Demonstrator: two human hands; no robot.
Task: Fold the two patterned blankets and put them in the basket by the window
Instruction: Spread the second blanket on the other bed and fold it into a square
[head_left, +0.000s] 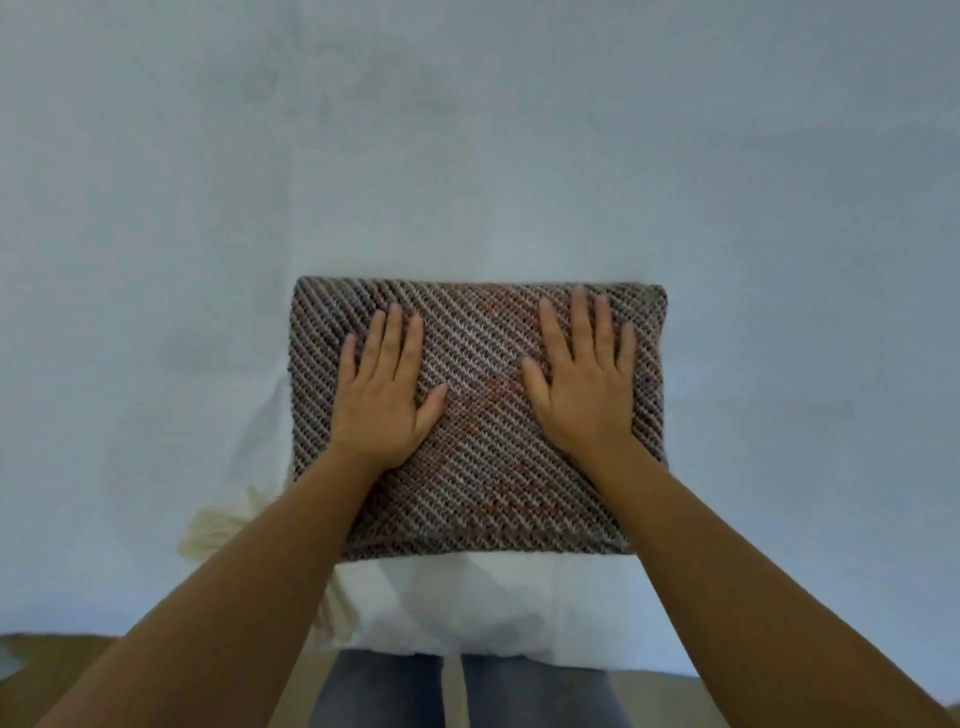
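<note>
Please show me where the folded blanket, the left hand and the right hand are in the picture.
folded blanket (480, 483): head view, bare weave between the wrists.
left hand (384, 397): head view, back of the hand.
right hand (584, 392): head view, back of the hand.

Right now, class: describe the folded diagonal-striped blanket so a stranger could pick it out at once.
On the wide pale sheet, near its front edge, lies a folded rectangular woven blanket with the left hand and right hand flat on it. Unlike the plain cream fringed cloth beside it, it has brown-grey-orange diagonal stripes.
</note>
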